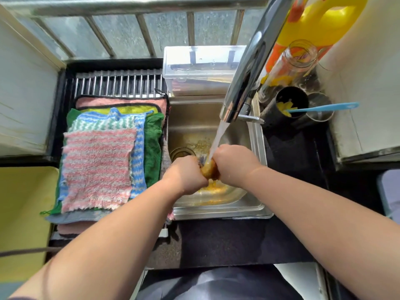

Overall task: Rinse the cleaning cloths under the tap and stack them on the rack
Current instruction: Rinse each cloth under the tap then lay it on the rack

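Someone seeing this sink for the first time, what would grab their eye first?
The left hand and right hand grip a twisted yellow-brown cloth under the running tap, over the steel sink at centre. To the left, a colourful stack of cloths lies on the rack, a pink-and-white striped cloth on top. A bright yellow jug stands at top right, beside the tap.

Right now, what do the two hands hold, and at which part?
Both hands grip one wrung yellow-brown cloth under the tap water: left hand on its left end, right hand on its right end.
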